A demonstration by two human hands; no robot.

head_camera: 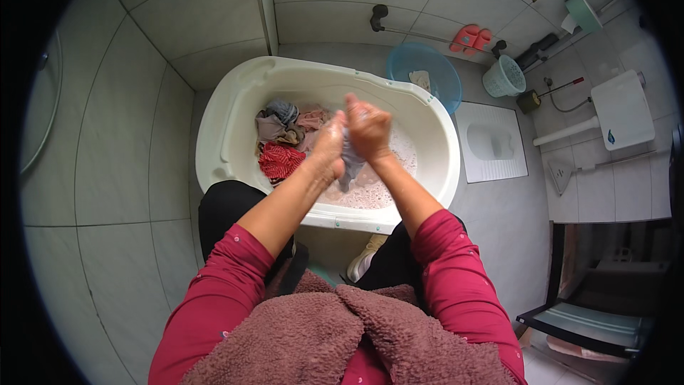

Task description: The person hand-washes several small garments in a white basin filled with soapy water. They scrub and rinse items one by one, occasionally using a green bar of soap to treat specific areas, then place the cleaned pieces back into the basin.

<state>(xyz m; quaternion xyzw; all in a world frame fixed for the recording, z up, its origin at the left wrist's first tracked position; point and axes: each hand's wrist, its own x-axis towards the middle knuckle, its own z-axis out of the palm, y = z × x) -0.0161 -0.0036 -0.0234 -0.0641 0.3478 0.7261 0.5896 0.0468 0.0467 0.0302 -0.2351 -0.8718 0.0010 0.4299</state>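
Both wet hands are together over a white plastic tub (443, 149), slightly blurred. My right hand (368, 128) is closed on a grey cloth (351, 158), which hangs down towards foamy water (368, 195). My left hand (329, 144) presses against the cloth's left side; its palm is partly hidden. To the left of the hands lie a red patterned cloth (280, 161), a pink cloth (312, 119) and a heap of grey and brown garments (271, 127), wet in the tub.
Behind the tub stands a blue basin (398, 64) with a pale cloth (420, 80) inside. A squat toilet (494, 141) is set in the floor at the right. Farther back are a light-green basket (503, 76), a toilet brush holder (529, 101) and pink slippers (470, 38). Tiled walls enclose the left side.
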